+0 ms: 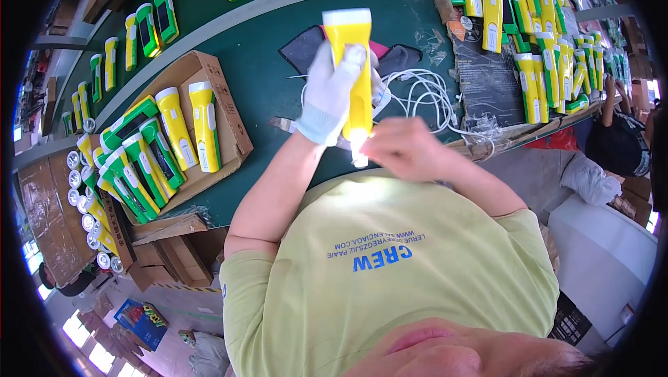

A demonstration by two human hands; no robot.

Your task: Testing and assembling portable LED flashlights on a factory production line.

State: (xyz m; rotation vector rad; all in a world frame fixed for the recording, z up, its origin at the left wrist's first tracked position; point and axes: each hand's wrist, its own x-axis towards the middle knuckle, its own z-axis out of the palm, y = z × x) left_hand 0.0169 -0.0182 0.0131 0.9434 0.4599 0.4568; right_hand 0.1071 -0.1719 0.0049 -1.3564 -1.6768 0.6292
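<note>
Wkshop bkgd: dk green wktable [250,71], grey flr [198,318], brt windows [101,357].
Wktable arcs approx 9 to 2 o'clock, w/ pale curved strip [278,2] across it at 11; flr shows at 7–8, yellow-blk striped band [188,287] nr there; windows glare at 8; lg white boxy unit [591,258] at 4, kind unclear; brt light patch [653,221] at 3, nr rim.

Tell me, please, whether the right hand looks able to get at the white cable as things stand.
Probably yes: the white cable lies close beyond the right hand, and nothing visible seems to stand between them.
</note>
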